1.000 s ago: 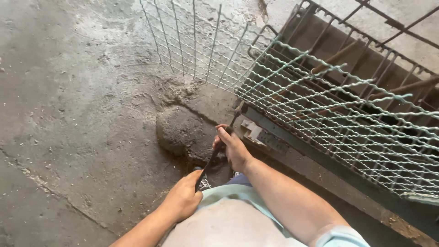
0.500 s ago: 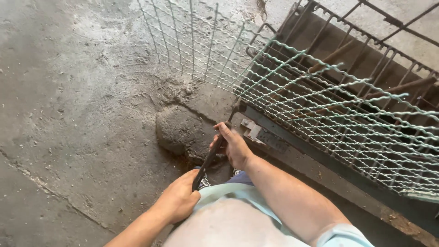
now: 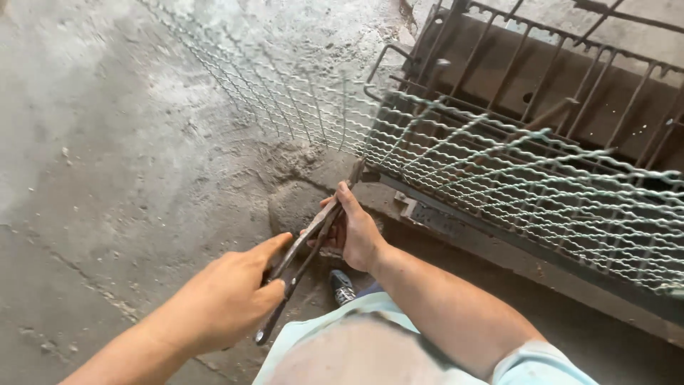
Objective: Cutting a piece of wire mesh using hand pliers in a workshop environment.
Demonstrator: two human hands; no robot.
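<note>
A long pair of dark metal shears points up toward the lower edge of a crimped wire mesh sheet. My left hand grips the shears' handles at the lower end. My right hand is wrapped around the shears nearer the jaws, just below the mesh edge. The jaws' tip sits at the mesh's bottom corner, and whether it bites a wire is unclear. The mesh lies tilted over a rusty metal frame.
A rounded lump of concrete sits on the rough concrete floor just beyond my hands. A dark steel beam runs along the frame's base. My shoe shows beneath my right wrist.
Both hands and the shears have risen toward the mesh edge. The view has swung closer, and the left hand now holds the handles higher.
</note>
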